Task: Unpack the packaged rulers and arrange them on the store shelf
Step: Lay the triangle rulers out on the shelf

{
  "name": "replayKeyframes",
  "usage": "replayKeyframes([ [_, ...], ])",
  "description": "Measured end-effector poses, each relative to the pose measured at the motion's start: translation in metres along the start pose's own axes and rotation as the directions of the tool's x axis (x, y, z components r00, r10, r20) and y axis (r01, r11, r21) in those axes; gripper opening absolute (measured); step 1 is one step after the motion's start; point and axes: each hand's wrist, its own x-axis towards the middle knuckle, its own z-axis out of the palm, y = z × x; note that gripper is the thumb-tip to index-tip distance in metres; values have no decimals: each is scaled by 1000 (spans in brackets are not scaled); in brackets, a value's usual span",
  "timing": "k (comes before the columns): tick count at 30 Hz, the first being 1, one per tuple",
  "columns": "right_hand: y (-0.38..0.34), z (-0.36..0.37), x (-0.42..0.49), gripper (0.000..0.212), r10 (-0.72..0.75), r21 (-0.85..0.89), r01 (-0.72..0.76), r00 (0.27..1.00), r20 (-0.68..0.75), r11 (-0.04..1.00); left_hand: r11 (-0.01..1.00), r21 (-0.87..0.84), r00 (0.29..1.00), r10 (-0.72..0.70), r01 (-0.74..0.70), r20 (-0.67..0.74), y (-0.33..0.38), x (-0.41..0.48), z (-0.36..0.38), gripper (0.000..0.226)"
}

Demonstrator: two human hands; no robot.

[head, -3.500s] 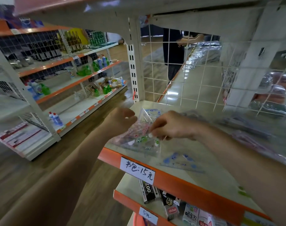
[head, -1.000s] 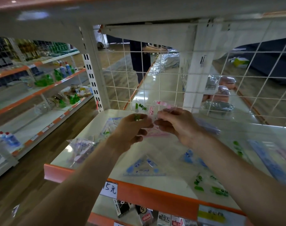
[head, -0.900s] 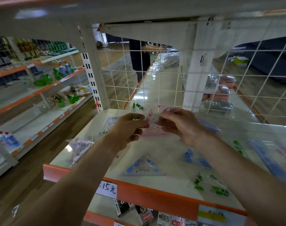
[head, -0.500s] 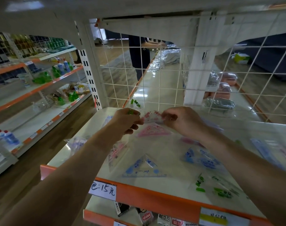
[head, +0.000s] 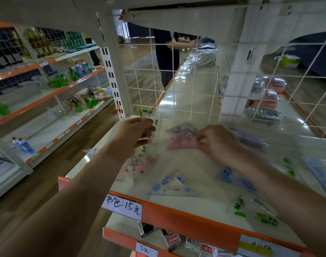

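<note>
My left hand (head: 133,133) grips a clear ruler with green print (head: 149,118), held upright above the cream shelf (head: 188,165). My right hand (head: 217,142) pinches the edge of a pink-printed triangle ruler (head: 180,142) lying on the shelf. Near the front lies a blue-printed triangle ruler (head: 174,188). A clear packet with pink rulers (head: 135,166) rests under my left wrist. More blue (head: 236,179) and green (head: 257,214) rulers lie to the right.
A white wire grid (head: 177,84) backs the shelf, with a person standing behind it. The orange shelf edge (head: 186,217) carries a handwritten price tag (head: 123,205). Small boxes sit on the lower shelf (head: 177,240). Another shelf unit with bottles stands across the aisle at left.
My hands have moved apart. The right hand has brought the pink triangle ruler down onto the shelf, while the left keeps the green-printed ruler raised.
</note>
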Motion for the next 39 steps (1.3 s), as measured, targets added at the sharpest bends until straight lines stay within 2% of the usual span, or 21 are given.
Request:
replayKeyframes([
  [2,-11,-7,-2,18,-13,191,19,999,-31,981,995,-99,996,-19,28,85,-3,-5,1,10],
  [5,-32,-16,-3,14,-27,509,14,999,18,861,961,-259,980,-54,103,190,-5,-16,13,9],
  [9,-42,-18,-2,17,73,725,-123,992,99,677,952,-271,960,-65,142,274,-6,-26,24,9],
  [12,-30,-23,-2,17,156,724,-167,984,83,669,984,-152,973,-61,96,221,-6,-30,13,12],
  [14,-17,-27,-4,17,180,649,-173,982,57,741,996,91,997,11,-18,81,-7,-33,2,15],
  [16,-8,-28,-9,19,161,519,-200,980,120,831,934,338,993,122,-117,7,-9,-39,-4,10],
  [19,-5,-23,-16,20,157,465,-245,963,220,851,844,505,982,185,-179,39,-15,-48,-4,14],
  [24,9,-50,-28,19,226,541,-279,960,164,793,786,569,970,215,-241,114,-22,-54,4,16],
  [30,51,-88,-56,17,287,425,-362,930,231,829,742,588,945,213,-321,247,-21,-56,36,13],
  [34,53,-92,-83,10,290,431,-404,907,306,807,706,584,908,219,-400,357,-15,-55,74,14],
  [39,56,-94,-123,13,295,467,-449,882,367,762,695,551,864,215,-463,455,-15,-57,107,14],
])
